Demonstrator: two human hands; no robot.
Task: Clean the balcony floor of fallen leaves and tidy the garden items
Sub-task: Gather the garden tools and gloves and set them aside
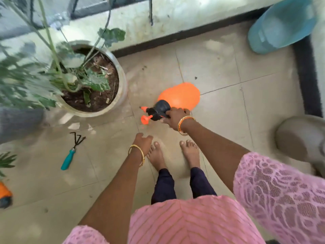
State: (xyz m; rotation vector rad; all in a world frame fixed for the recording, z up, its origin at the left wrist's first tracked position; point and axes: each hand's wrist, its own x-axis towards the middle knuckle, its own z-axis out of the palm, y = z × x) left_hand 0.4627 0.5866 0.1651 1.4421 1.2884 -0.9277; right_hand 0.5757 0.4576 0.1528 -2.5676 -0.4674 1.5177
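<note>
An orange spray bottle [181, 95] with a black pump head and orange nozzle is tilted over the tiled floor. My right hand [175, 118] grips its black handle. My left hand [143, 142] hangs open below it with relaxed fingers and holds nothing. A small hand rake [69, 156] with a teal handle and black prongs lies on the floor to the left. No fallen leaves are plainly visible on the tiles near my feet.
A large pot [121, 80] with soil and a leafy plant stands at the left by the parapet wall. A teal tub [281, 25] leans in the far right corner. A grey pot [302, 138] sits at the right edge. Another orange item [4, 192] shows at the left edge.
</note>
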